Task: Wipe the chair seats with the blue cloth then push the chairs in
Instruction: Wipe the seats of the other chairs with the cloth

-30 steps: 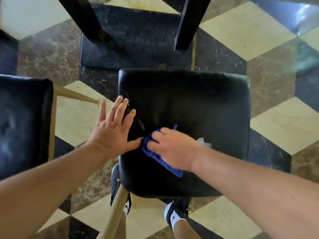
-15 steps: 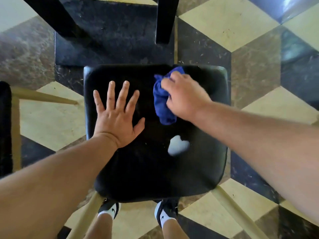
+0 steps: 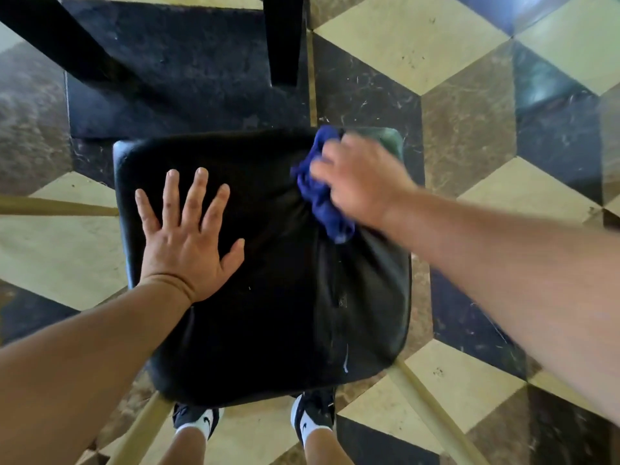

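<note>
A black padded chair seat point(image 3: 268, 313) fills the middle of the head view, seen from straight above. My left hand point(image 3: 188, 239) lies flat on its left half, fingers spread, holding nothing. My right hand point(image 3: 359, 182) is blurred by motion at the seat's far right corner and is closed on the bunched blue cloth point(image 3: 318, 193), which presses on the seat. The cloth pokes out past my fingers and trails back under my palm.
Two black table legs point(image 3: 281, 38) and a dark base plate point(image 3: 188, 78) stand just beyond the seat. Pale wooden chair legs point(image 3: 432, 411) splay out below it. My two feet in dark shoes point(image 3: 312, 417) stand under the near edge. The floor is patterned tile.
My right hand has swept the cloth from the seat's near middle to the far edge, then rightward to the far right corner. The white spot on the seat is gone. My left hand moved onto the seat and stayed flat.
</note>
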`<state>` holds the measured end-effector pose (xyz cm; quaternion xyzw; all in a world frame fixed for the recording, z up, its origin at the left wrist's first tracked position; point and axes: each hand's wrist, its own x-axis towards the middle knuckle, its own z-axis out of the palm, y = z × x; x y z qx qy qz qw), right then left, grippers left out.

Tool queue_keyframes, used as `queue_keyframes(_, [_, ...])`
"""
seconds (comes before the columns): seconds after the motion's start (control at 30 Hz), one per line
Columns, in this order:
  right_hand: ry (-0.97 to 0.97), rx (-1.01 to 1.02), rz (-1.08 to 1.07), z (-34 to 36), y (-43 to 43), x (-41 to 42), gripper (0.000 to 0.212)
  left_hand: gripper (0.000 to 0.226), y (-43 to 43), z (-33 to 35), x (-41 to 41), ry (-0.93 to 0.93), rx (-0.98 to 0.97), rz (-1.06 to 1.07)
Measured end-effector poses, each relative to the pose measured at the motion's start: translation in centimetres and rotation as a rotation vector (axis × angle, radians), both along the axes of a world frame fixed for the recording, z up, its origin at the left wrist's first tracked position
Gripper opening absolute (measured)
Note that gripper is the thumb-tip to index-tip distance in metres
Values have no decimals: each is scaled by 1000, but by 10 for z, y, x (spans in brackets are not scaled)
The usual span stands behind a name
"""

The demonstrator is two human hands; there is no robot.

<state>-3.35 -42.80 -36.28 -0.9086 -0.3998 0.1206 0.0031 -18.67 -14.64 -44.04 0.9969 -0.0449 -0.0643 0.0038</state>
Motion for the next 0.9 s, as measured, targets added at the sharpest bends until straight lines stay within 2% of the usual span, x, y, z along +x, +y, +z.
queue_keyframes(0.1, [-127, -91, -278, 0, 4, 45, 20, 94, 0, 1, 0, -1, -7, 0])
queue_keyframes(0.17, [-105, -60, -278, 0, 9, 24, 20, 94, -1, 2, 0, 8, -14, 4])
queue_keyframes(0.23, [66, 13, -122, 0, 0, -31, 34, 95, -1, 2, 0, 18, -19, 7])
queue_keyframes(0.3, [314, -9, 85, 10, -18, -103, 22, 95, -1, 3, 0, 25, -28, 13])
queue_keyframes(0.37, [463, -75, 267, 23, -38, -151, 17, 95, -2, 3, 0, 26, -28, 19])
queue_keyframes(0.5, [472, -115, 519, 18, -51, -123, 21, 95, -2, 2, 0, 40, -23, 22])
queue_keyframes(0.57, [369, -58, 389, 12, -52, -82, 30, 94, -1, 1, 0, 40, -20, 20])
queue_keyframes(0.63, [230, -37, 151, 8, -57, -39, 36, 94, -1, 0, 0, 34, -18, 23])
queue_keyframes(0.8, [56, 11, -506, -9, -64, 41, 24, 95, 2, -2, -1, 24, -14, 18])
queue_keyframes(0.9, [27, 27, -523, -13, -61, 10, 22, 96, 1, 1, -1, 32, -16, 24])
